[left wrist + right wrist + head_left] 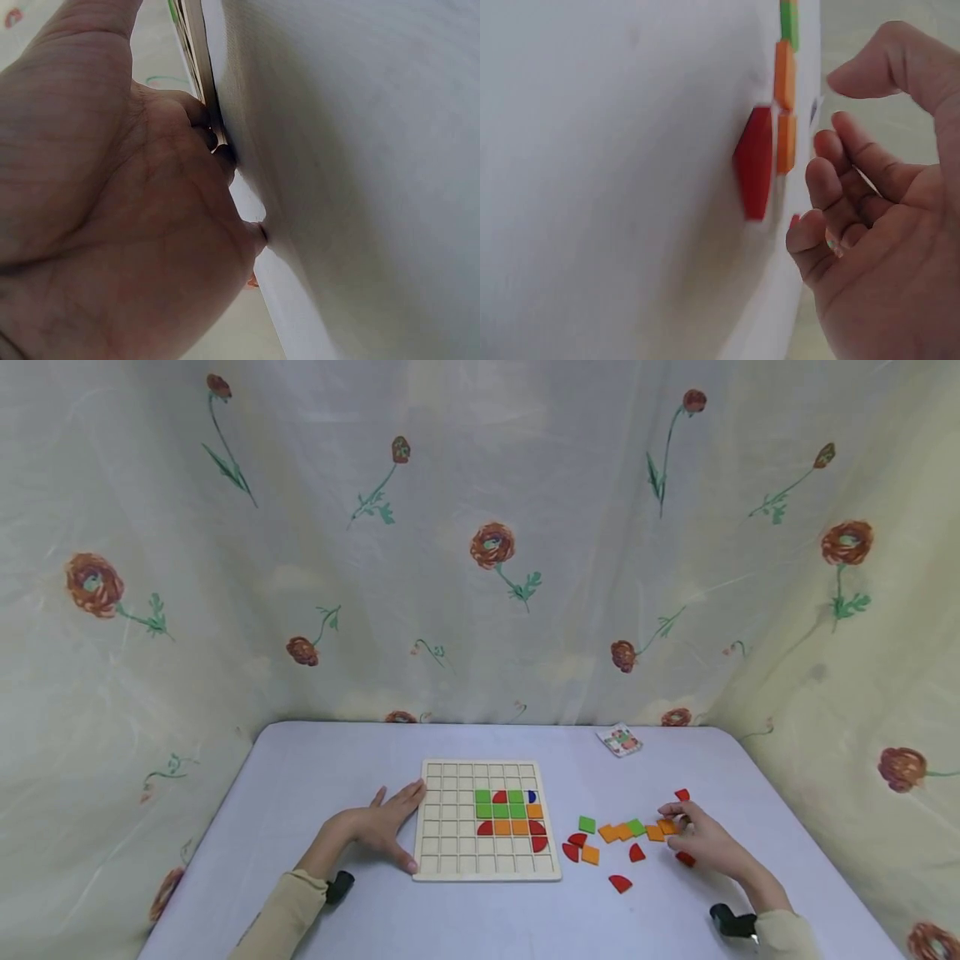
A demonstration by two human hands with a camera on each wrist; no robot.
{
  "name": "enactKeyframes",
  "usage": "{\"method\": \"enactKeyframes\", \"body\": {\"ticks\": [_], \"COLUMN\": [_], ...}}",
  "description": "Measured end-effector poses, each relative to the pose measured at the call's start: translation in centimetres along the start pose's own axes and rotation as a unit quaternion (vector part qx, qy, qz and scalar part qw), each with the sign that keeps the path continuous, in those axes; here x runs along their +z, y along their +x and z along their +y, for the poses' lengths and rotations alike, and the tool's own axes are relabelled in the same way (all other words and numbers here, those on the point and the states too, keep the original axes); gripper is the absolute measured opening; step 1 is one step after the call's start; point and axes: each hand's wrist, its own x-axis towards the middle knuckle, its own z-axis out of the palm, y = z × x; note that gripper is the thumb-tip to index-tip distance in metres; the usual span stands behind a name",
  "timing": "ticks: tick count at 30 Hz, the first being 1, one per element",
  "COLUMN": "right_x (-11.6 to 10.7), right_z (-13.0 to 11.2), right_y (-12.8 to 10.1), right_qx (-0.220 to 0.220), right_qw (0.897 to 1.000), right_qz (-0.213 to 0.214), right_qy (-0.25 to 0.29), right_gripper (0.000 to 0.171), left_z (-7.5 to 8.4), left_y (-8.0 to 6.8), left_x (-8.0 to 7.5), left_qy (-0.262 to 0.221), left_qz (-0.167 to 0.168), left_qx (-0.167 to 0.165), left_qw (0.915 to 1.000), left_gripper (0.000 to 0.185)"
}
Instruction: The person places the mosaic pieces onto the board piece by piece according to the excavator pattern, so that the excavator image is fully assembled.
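A square cream grid board (446,864) lies mid-table, with green, red, orange and blue pieces set in some cells on its right half. My left hand (386,824) rests at the board's left edge, fingers and thumb spread; the left wrist view has its palm beside the board's side (196,64). Over the loose pieces on the right, my right hand (703,839) hovers with bent, parted fingers. In the right wrist view nothing shows between thumb and fingers. Closest to it are orange square tiles (784,75) and a red quarter-round piece (755,165).
Between board and right hand lie loose pieces, among them a green square (587,824), an orange square (590,855) and a red quarter-round (620,883). A small stack of picture cards (620,740) sits at the table's back edge. Flowered cloth (450,568) hangs behind.
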Motion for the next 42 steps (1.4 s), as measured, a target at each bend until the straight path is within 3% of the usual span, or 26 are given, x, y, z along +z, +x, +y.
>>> {"method": "enactKeyframes", "body": {"ticks": [5, 13, 24, 33, 42], "right_x": [-0.1, -0.2, -0.2, 1.7, 7.1], "right_z": [1.5, 1.6, 1.1, -4.7, -11.8], "right_y": [0.3, 0.5, 0.6, 0.6, 1.0], "right_qx": [0.001, 0.004, 0.027, -0.034, -0.084], "right_qw": [1.0, 1.0, 0.999, 0.998, 0.996], "right_qz": [0.002, 0.02, 0.027, 0.038, -0.023], "right_qy": [-0.024, -0.022, -0.038, -0.024, -0.012], "right_gripper": [0.052, 0.032, 0.04, 0.03, 0.022], "left_z": [0.0, -0.1, 0.0, -0.1, -0.2], "left_y": [-0.1, 0.1, -0.1, 0.0, 0.1], "left_x": [0.1, 0.2, 0.3, 0.3, 0.2], "left_qy": [-0.002, -0.003, -0.003, 0.0, 0.0], "left_qz": [-0.002, -0.001, -0.003, 0.002, 0.001], "left_qx": [-0.005, -0.006, -0.007, -0.004, -0.004], "left_qw": [1.0, 1.0, 1.0, 1.0, 1.0], "left_gripper": [0.129, 0.129, 0.13, 0.13, 0.13]}}
